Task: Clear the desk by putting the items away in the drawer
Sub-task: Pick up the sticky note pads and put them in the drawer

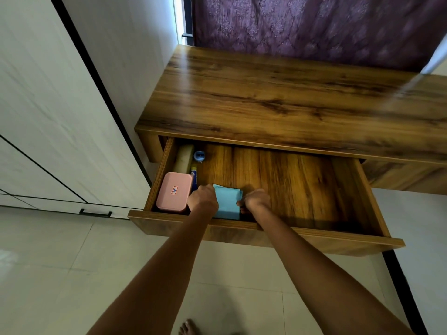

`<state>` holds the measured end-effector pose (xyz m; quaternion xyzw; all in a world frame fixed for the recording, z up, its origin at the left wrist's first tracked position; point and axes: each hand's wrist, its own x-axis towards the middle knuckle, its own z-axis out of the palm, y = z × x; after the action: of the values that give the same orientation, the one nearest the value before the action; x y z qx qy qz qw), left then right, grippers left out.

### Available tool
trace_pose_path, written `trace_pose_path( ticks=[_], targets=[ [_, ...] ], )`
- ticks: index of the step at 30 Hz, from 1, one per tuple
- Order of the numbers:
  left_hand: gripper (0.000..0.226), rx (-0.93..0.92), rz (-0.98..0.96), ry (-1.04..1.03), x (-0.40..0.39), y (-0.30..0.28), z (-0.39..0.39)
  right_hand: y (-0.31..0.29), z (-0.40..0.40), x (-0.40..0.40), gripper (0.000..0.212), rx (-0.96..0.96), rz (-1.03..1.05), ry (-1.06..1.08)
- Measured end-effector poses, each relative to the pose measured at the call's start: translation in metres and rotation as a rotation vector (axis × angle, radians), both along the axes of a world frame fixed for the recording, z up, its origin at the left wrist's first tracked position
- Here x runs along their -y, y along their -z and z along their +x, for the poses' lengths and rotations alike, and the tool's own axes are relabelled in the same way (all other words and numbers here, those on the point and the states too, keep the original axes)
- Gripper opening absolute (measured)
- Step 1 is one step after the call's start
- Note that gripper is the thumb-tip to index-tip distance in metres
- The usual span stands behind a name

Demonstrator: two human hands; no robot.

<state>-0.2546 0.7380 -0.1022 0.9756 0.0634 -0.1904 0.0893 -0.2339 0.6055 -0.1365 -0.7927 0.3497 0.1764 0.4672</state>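
Both hands work inside the open drawer (367, 189). The left hand (202, 198) and right hand (257, 201) grasp opposite edges of the blue folded cloth (228, 203), probably to set it flat beside the pink box (173, 191). Its long axis runs front to back.

We see the drawer (370, 201) pulled out below the desk (278, 97). In its front left corner lies a box (173, 195), a folded cloth (228, 201) just right of it; a roll (183, 158) and small jar (199, 156) sit at the back left.
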Motion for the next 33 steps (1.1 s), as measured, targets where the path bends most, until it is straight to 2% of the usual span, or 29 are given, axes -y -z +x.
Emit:
trace_pose_path(
  ticks=[3, 5, 9, 11, 12, 15, 19, 21, 24, 28, 33],
  targets=[
    [0.039, 0.029, 0.014, 0.022, 0.000, -0.004, -0.006, -0.007, -0.005, -0.004, 0.012, -0.002, -0.085, -0.070],
    [0.040, 0.041, 0.018, 0.044, 0.001, -0.007, -0.010, -0.008, -0.008, -0.002, 0.026, 0.028, -0.166, -0.118],
    [0.039, 0.142, 0.041, 0.129, 0.000, -0.018, -0.021, -0.020, -0.015, 0.004, 0.025, 0.157, -0.280, -0.142],
    [0.042, 0.219, -0.037, 0.221, 0.000, -0.024, -0.026, -0.032, -0.020, 0.010, 0.025, 0.254, -0.242, -0.171],
    [0.042, 0.234, -0.136, 0.238, 0.001, -0.028, -0.030, -0.039, -0.023, 0.014, 0.026, 0.296, -0.218, -0.197],
    [0.047, 0.111, -0.444, 0.268, 0.009, -0.039, -0.035, -0.060, -0.032, 0.031, 0.028, 0.366, -0.200, -0.261],
    [0.039, -0.079, -0.527, 0.301, 0.019, -0.056, -0.042, -0.083, -0.043, 0.054, 0.035, 0.358, -0.176, -0.362],
    [0.035, -0.072, -0.503, 0.315, 0.022, -0.059, -0.044, -0.094, -0.053, 0.060, 0.042, 0.346, -0.107, -0.443],
    [0.031, -0.094, -0.411, 0.380, 0.028, -0.063, -0.051, -0.108, -0.069, 0.067, 0.038, 0.296, -0.016, -0.560],
    [0.033, 0.026, -0.279, 0.410, 0.034, -0.063, -0.066, -0.105, -0.087, 0.073, 0.046, 0.120, -0.061, -0.734],
    [0.033, 0.148, -0.090, 0.430, 0.049, -0.067, -0.072, -0.090, -0.097, 0.084, 0.057, 0.116, -0.120, -0.651]
  ],
)
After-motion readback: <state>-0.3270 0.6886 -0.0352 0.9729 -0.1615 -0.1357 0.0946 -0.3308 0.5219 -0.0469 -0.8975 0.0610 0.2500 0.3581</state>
